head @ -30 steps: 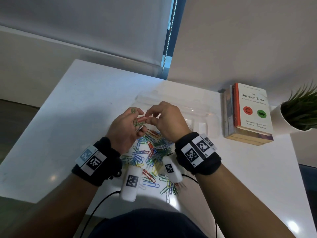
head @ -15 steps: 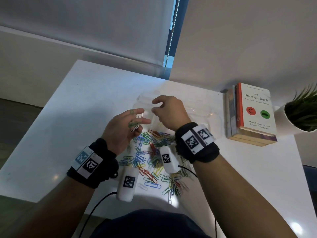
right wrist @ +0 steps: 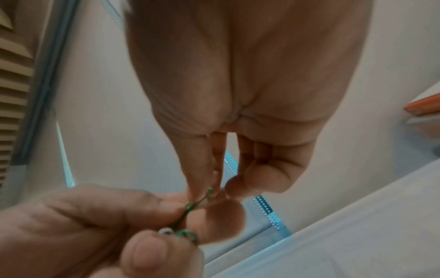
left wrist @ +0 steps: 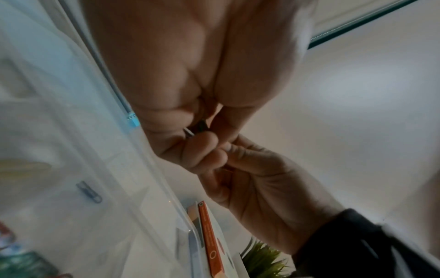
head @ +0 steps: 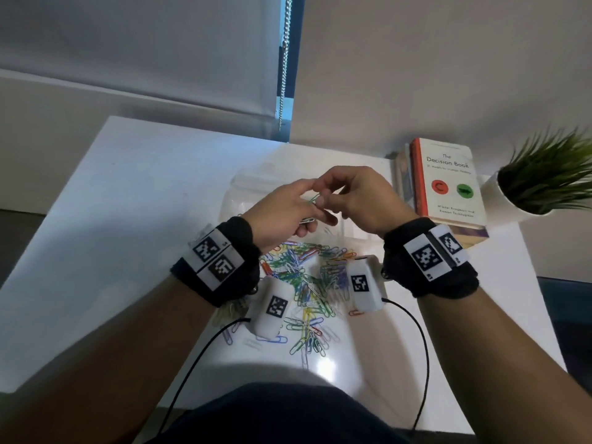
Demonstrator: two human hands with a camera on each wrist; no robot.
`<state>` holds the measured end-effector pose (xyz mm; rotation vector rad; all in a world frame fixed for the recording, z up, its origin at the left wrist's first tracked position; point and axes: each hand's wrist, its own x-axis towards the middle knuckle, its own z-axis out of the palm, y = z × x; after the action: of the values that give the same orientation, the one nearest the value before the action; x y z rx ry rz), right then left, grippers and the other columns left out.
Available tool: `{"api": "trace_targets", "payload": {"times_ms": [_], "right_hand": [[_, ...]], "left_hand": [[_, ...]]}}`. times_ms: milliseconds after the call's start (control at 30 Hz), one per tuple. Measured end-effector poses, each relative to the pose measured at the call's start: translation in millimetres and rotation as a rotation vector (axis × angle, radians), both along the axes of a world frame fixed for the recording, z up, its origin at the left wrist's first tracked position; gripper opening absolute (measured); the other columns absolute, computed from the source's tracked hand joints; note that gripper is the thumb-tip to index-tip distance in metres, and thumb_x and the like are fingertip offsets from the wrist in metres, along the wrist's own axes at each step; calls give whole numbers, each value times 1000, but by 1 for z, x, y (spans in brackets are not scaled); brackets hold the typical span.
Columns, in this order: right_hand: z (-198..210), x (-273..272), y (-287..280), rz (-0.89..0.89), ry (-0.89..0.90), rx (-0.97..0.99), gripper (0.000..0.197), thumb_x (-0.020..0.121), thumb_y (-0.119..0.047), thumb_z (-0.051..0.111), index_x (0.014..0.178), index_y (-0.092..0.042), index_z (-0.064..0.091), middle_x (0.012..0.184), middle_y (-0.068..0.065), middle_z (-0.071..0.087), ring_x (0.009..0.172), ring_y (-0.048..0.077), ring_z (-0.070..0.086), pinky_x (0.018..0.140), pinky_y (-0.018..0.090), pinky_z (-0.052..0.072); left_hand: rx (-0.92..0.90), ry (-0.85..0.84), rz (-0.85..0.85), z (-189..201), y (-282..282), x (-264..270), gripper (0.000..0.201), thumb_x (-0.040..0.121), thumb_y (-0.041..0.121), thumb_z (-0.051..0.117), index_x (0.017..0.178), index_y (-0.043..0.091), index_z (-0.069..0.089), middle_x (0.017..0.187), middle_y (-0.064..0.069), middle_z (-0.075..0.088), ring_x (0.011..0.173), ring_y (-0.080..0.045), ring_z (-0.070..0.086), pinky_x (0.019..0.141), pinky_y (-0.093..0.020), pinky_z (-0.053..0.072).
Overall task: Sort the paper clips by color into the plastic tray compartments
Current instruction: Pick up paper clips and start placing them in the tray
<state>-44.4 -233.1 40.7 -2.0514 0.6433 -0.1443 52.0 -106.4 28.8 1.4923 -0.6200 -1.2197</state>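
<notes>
Left hand (head: 282, 216) and right hand (head: 358, 200) both pinching one green clip (right wrist: 190, 206) above tray (head: 238, 193), bare table (head: 144, 193) leftward

Both forearms reach fwd, converge at centre, hands raised off surface. Left hand (head: 282, 216) — palm turned inward/up, fingers curled, thumb pressing clips into them. Right hand (head: 358, 200) arched over from right, knuckles up; thumb + index fingertips (right wrist: 197, 191) pinch green clip (right wrist: 190, 206) where it sticks out of left hand's grip (other right fingers curled into palm). Fingertips of both hands touching. Black bands w/ marker tags on both wrists — white cam pods under each.
</notes>
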Motion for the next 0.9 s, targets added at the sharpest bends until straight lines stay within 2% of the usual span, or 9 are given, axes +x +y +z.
{"api": "trace_targets", "payload": {"times_ms": [133, 233, 333, 433, 533, 600, 733, 800, 900], "right_hand": [[4, -10, -3, -3, -54, 99, 5, 82, 2, 67, 85, 0, 63, 62, 2, 53, 50, 9, 49, 51, 22, 42], [3, -17, -5, -103, -141, 142, 9, 83, 1, 66, 77, -4, 61, 62, 3, 53, 51, 11, 49, 51, 27, 43], [1, -25, -2, -211, -198, 229, 11, 82, 2, 65, 75, -5, 60, 60, 3, 53, 52, 14, 48, 52, 29, 42], [-3, -29, 13, -206, -196, 274, 7, 82, 3, 64, 77, -1, 60, 59, 6, 50, 52, 15, 49, 52, 29, 43], [-11, -29, 27, -176, -154, 216, 8, 82, 0, 65, 77, -2, 60, 63, 4, 57, 55, 14, 54, 53, 29, 45], [-18, -28, 33, -153, -107, 113, 10, 81, -5, 67, 74, -9, 61, 65, -3, 63, 57, 11, 58, 57, 27, 45], [-29, -29, 41, -160, -57, -15, 14, 80, -10, 69, 72, -18, 61, 64, -12, 58, 54, 3, 48, 59, 21, 38], [-32, -32, 43, -197, -74, 33, 14, 80, -9, 68, 71, -17, 60, 61, -10, 56, 55, 7, 48, 59, 26, 41], [-33, -34, 47, -310, -119, 232, 10, 82, -1, 65, 77, -7, 59, 61, 8, 54, 56, 18, 50, 57, 33, 45]], "left_hand": [[-17, 7, -25, 2, -9, -2, 54, 89, -10, 46, 138, 11, 40, 88, -21, 70, 61, -15, 48, 53, -23, 35], [-31, 123, 24, -5, -5, 2, 66, 87, -19, 38, 144, 14, 31, 94, -23, 70, 64, -18, 53, 55, -22, 40], [-65, 196, 63, -12, 4, 6, 69, 88, -22, 38, 145, 15, 30, 104, -24, 69, 73, -23, 62, 60, -23, 47], [-93, 210, 88, -18, 10, 4, 69, 89, -22, 40, 145, 17, 31, 103, -19, 69, 81, -26, 68, 66, -25, 52], [-111, 197, 75, -22, 14, 1, 69, 90, -20, 43, 144, 22, 31, 105, -15, 69, 83, -27, 69, 65, -25, 53], [-96, 165, 66, -24, 15, -1, 71, 91, -19, 41, 145, 27, 29, 110, -15, 67, 80, -24, 68, 62, -23, 51], [-54, 57, 24, -28, 19, -5, 77, 93, -18, 34, 149, 32, 21, 118, -19, 61, 59, -16, 59, 54, -21, 43], [-44, -23, 11, -31, 21, -9, 79, 93, -17, 32, 150, 35, 17, 123, -17, 60, 53, -13, 53, 52, -20, 42], [-75, -54, 33, -34, 21, -19, 77, 95, -16, 31, 150, 34, 15, 121, -7, 61, 48, -10, 47, 50, -18, 40]]}}
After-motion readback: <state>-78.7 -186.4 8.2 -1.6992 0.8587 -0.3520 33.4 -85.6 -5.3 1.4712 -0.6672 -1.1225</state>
